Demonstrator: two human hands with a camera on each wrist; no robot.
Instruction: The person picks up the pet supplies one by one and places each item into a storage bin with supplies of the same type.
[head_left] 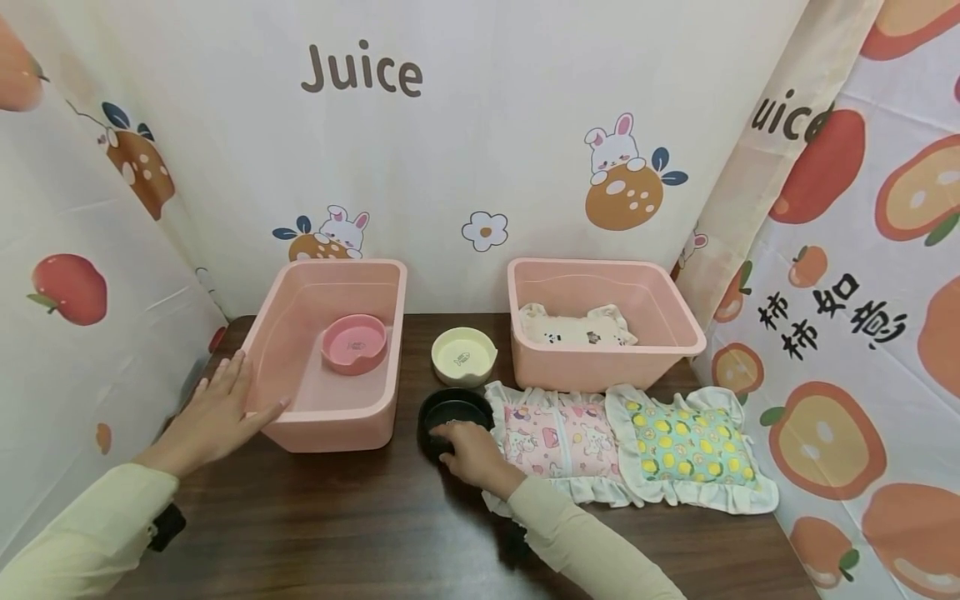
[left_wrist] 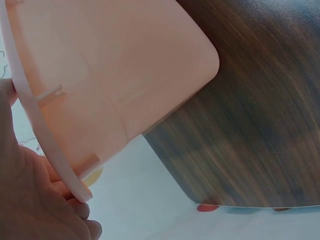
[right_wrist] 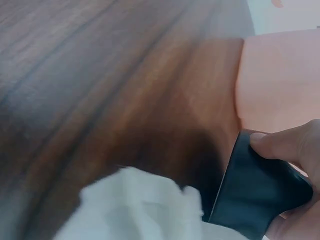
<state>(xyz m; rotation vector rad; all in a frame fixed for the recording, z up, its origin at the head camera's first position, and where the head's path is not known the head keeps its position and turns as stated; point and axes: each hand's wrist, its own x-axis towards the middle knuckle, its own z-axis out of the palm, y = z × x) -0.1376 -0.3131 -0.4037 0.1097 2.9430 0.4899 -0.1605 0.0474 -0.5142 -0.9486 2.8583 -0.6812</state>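
In the head view my left hand [head_left: 213, 408] rests along the near left corner of a pink plastic bin [head_left: 378, 429], fingers outstretched and thumb over the front rim. The left wrist view shows that hand against the bin's rim [left_wrist: 50, 145]. A round pink pet bowl [head_left: 355, 343] sits inside this bin. My right hand [head_left: 474, 454] pinches the rim of a black bowl [head_left: 435, 408], between the bin and a pink patterned cushion. In the right wrist view the thumb lies on the bowl's edge [right_wrist: 265, 185]. Just behind it stands a pale yellow bowl [head_left: 465, 357].
A second pink bin [head_left: 600, 371] at the right holds a cream cushion [head_left: 573, 327]. In front lie two frilled cushions, one pink [head_left: 536, 442] and one green with lemons [head_left: 686, 442]. Printed cloth [head_left: 480, 150] hangs behind the dark wooden table [head_left: 337, 525] and at both sides.
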